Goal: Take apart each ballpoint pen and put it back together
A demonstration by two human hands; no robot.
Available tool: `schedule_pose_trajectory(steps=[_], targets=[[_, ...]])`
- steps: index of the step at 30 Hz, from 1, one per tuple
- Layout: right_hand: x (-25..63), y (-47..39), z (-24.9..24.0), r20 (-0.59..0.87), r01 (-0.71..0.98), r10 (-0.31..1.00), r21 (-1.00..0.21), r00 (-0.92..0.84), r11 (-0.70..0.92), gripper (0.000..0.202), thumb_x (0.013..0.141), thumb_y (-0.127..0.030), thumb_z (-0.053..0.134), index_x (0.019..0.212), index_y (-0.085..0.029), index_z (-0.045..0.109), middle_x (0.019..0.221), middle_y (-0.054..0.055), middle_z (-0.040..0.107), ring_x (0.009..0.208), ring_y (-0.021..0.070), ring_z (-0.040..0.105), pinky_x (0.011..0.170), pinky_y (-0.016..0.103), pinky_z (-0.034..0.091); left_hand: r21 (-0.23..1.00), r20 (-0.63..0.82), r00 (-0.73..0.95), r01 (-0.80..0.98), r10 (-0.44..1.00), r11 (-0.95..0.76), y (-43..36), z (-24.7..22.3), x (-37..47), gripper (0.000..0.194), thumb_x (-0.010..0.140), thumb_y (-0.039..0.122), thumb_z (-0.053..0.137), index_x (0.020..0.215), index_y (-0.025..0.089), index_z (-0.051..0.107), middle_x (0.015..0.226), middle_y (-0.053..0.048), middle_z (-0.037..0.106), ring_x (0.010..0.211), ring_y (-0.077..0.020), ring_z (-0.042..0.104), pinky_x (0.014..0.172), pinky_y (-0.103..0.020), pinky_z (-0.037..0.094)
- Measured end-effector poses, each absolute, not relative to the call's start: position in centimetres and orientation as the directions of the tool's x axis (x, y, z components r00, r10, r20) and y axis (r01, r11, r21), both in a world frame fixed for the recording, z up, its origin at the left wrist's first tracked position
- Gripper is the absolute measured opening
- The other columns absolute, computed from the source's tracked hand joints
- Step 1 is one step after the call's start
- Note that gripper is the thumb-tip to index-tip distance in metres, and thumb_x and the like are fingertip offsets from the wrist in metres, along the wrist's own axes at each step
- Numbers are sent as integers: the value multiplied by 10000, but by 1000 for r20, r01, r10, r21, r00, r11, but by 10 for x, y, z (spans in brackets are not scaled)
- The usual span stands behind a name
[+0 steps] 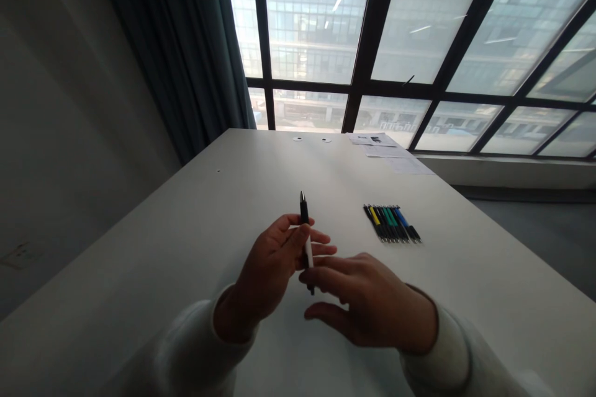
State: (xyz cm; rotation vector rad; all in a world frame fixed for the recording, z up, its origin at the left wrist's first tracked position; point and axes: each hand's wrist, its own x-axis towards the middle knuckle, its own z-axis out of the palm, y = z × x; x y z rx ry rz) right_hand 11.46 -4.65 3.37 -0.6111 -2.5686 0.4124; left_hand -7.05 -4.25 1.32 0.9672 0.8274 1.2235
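Note:
A pen [304, 212] with a black grip, a silver tip and a white barrel stands nearly upright in view, its tip pointing away from me. My left hand [274, 260] pinches it around the middle between thumb and fingers. Close to the pen's lower end is my right hand [367, 298], its thumb apart from the index finger, which overlaps or touches the barrel's side. To the right, a row of several pens [391, 224] lies side by side on the white table [186, 248], with black, yellow, green and blue parts.
Printed papers [386, 151] lie at the table's far right edge. Two small round holes or discs [326, 140] are near the far edge. Behind stand large windows and a dark curtain [195, 43]; a wall is at the left.

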Motion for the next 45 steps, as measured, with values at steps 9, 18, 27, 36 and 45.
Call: schedule_pose_trajectory(steps=[9, 18, 27, 36, 45], targets=[[104, -58, 24, 356, 386, 402, -118, -844, 915, 198, 953, -136, 419, 890, -167, 605, 718, 23, 613, 524, 131, 482, 472, 273, 331, 933, -29, 213, -344, 977, 103, -54, 30, -68, 281, 881, 367, 687, 973, 159, 523, 819, -44, 744, 749, -224, 760, 681, -328, 620], [101, -61, 22, 294, 412, 431, -130, -853, 902, 156, 931, -126, 436, 901, -164, 585, 758, 34, 613, 541, 133, 483, 481, 280, 334, 942, -16, 226, -323, 974, 90, -49, 25, -70, 258, 895, 354, 672, 977, 167, 513, 815, -15, 738, 705, -194, 759, 641, -281, 624], [100, -62, 27, 253, 391, 433, -199, -865, 899, 114, 924, -152, 473, 958, -173, 580, 800, 39, 614, 603, 146, 519, 527, 274, 400, 948, -23, 230, -304, 973, 94, -49, 23, -72, 238, 902, 346, 663, 973, 164, 527, 822, -8, 731, 694, -184, 756, 616, -260, 619], [97, -62, 19, 239, 458, 470, -108, -850, 882, 119, 896, -135, 472, 899, -163, 587, 764, 32, 625, 547, 141, 527, 475, 282, 356, 951, -26, 210, -297, 977, 89, -48, 21, -67, 261, 887, 357, 679, 963, 168, 516, 800, -2, 725, 697, -191, 758, 612, -251, 610], [95, -62, 18, 198, 473, 495, -150, -846, 869, 106, 924, -139, 455, 936, -170, 556, 823, 42, 637, 604, 145, 566, 505, 277, 371, 969, -34, 212, -231, 977, 84, -47, 21, -70, 271, 888, 382, 666, 987, 174, 522, 823, -15, 724, 715, -203, 753, 622, -284, 607]])
